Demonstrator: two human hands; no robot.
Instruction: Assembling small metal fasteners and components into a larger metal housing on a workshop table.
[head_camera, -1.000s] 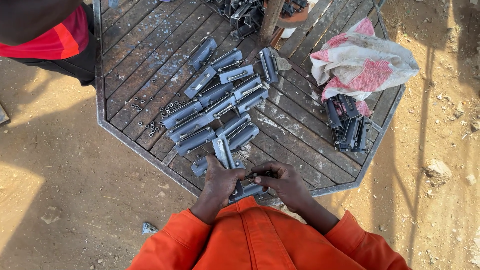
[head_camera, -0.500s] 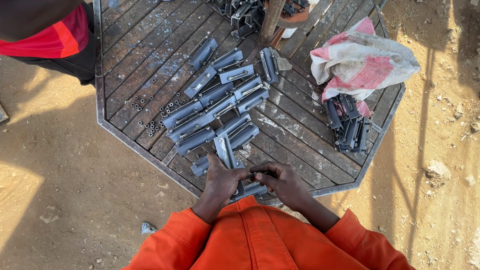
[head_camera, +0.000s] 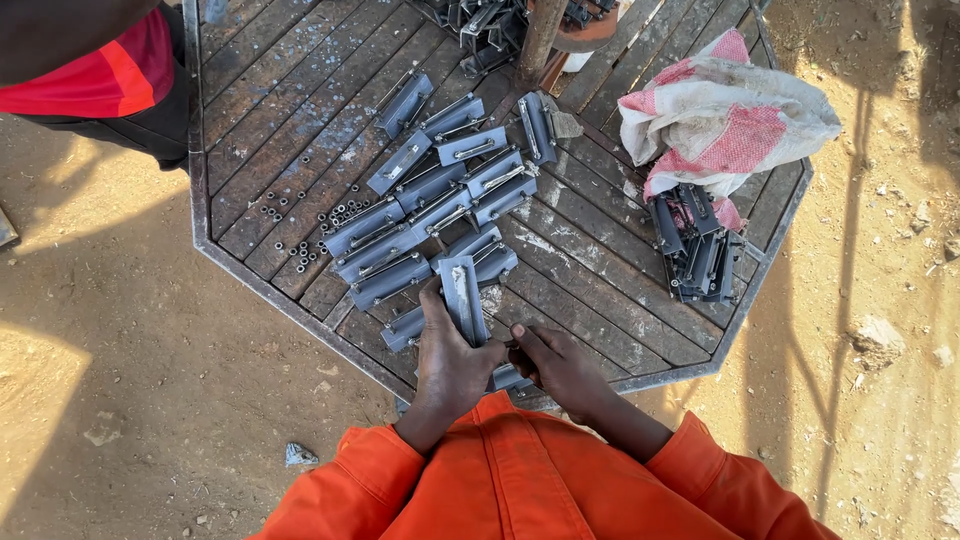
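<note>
Holding one grey metal bracket (head_camera: 463, 297) at the bench's (head_camera: 600, 250) six o'clock edge, the left hand (head_camera: 452, 362) keeps its grip closed round it; the right hand (head_camera: 562, 366) beside it curls shut, contents hidden. About twelve more brackets (head_camera: 430, 190) lie at twelve o'clock, one dark pile (head_camera: 695, 250) at three o'clock, loose nuts (head_camera: 315, 225) at ten.

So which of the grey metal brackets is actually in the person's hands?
The bracket standing on end at the table's near edge, gripped by the left hand with the right hand beside it. The other brackets lie flat, untouched.
</note>
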